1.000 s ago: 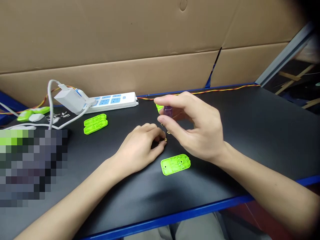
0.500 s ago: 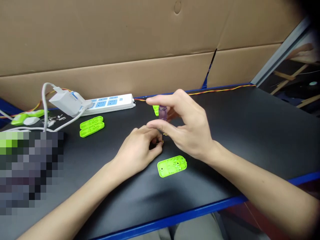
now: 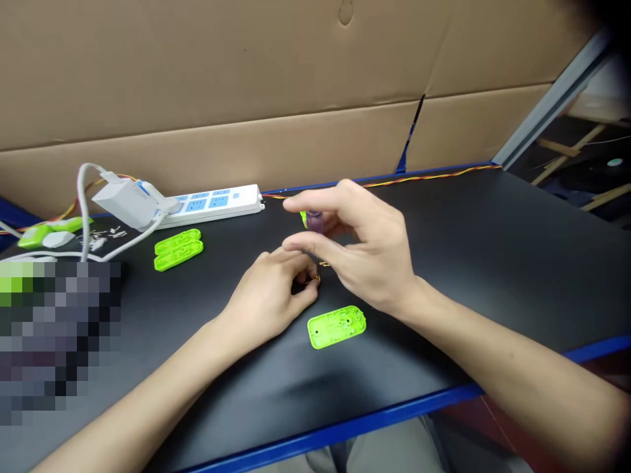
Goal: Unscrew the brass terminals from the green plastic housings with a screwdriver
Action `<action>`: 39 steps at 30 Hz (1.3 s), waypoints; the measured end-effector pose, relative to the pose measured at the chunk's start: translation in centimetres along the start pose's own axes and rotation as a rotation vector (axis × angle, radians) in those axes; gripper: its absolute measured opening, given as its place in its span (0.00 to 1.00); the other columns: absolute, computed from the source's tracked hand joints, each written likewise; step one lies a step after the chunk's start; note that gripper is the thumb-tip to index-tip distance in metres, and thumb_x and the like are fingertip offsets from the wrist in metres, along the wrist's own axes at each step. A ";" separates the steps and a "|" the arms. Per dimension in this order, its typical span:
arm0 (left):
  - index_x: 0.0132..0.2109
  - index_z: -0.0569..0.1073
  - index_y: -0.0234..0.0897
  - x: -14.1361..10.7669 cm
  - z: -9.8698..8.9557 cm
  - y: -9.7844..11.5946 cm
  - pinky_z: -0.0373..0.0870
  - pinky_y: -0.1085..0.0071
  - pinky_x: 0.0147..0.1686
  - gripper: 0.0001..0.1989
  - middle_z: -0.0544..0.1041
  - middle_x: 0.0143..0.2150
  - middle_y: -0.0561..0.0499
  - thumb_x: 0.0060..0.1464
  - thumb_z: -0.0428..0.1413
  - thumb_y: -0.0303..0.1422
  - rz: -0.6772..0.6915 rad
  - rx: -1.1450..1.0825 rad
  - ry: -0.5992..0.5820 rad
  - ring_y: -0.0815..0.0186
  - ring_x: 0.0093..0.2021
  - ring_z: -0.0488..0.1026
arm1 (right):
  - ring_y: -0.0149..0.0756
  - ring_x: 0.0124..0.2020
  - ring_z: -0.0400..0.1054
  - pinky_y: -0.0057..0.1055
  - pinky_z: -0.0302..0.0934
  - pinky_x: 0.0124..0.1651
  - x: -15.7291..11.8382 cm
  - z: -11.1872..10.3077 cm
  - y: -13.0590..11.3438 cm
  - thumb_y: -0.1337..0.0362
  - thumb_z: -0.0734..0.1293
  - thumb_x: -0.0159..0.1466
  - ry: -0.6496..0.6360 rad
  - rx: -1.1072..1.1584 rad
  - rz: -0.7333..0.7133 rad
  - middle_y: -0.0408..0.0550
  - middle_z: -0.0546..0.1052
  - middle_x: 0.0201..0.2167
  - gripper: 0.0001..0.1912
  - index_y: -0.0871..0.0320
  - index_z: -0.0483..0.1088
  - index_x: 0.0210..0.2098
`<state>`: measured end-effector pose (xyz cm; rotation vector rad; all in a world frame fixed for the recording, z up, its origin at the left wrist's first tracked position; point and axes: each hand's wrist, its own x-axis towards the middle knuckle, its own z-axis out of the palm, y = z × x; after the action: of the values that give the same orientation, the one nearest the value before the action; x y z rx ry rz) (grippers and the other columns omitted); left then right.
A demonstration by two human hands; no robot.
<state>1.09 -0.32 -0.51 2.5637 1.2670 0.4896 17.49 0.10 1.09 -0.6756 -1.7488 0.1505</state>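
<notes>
Purple-handled screwdriver (image 3: 314, 222) stands upright, tip at a gold-coloured piece (image 3: 318, 280).

Casing shell (image 3: 336, 327) on a tabletop (image 3: 493, 263), right of the left hand (image 3: 271, 289).
Power strip (image 3: 211, 205) back left, paired shells (image 3: 178, 249) before it.

White power strip (image 3: 213, 209), white charger (image 3: 123, 203), twisted wire (image 3: 428, 177), brown cardboard (image 3: 221, 79)
</notes>
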 end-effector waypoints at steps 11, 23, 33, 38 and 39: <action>0.33 0.71 0.37 0.1 0.0 0.1 0.66 0.66 0.36 0.04 0.75 0.33 0.51 0.56 0.53 0.30 0.008 0.000 -0.001 0.63 0.35 0.70 | 0.29 0.34 0.71 0.31 0.74 0.42 0.0 0.1 0.0 0.64 0.66 0.66 0.002 0.016 0.035 0.45 0.74 0.35 0.12 0.52 0.73 0.49; 0.35 0.72 0.37 0.0 -0.1 0.3 0.67 0.65 0.39 0.03 0.77 0.36 0.50 0.55 0.53 0.29 0.006 -0.004 0.002 0.62 0.37 0.72 | 0.30 0.41 0.76 0.32 0.74 0.49 -0.2 0.2 0.3 0.69 0.60 0.67 -0.052 0.043 -0.003 0.44 0.79 0.45 0.19 0.52 0.68 0.57; 0.35 0.73 0.37 0.1 0.1 0.0 0.67 0.65 0.38 0.04 0.77 0.36 0.50 0.56 0.54 0.31 -0.006 -0.016 -0.002 0.61 0.37 0.73 | 0.31 0.36 0.70 0.32 0.72 0.45 0.1 -0.1 -0.2 0.61 0.65 0.66 -0.067 -0.008 0.032 0.47 0.74 0.36 0.14 0.59 0.74 0.48; 0.37 0.73 0.37 -0.1 0.0 0.1 0.68 0.63 0.42 0.04 0.78 0.39 0.49 0.56 0.54 0.31 0.004 -0.028 -0.007 0.59 0.41 0.73 | 0.30 0.46 0.75 0.30 0.73 0.50 -0.2 0.0 -0.3 0.71 0.55 0.69 -0.092 0.080 -0.022 0.49 0.77 0.51 0.21 0.57 0.65 0.60; 0.36 0.73 0.37 -0.1 0.0 0.2 0.68 0.63 0.42 0.04 0.78 0.39 0.49 0.56 0.54 0.31 0.004 -0.023 -0.007 0.59 0.41 0.73 | 0.30 0.45 0.75 0.29 0.74 0.49 -0.2 0.0 -0.2 0.71 0.57 0.68 -0.072 0.073 -0.031 0.48 0.78 0.50 0.21 0.56 0.66 0.58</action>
<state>1.13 -0.51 -0.45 2.5474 1.2471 0.4921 17.46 -0.19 1.01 -0.5958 -1.8133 0.2185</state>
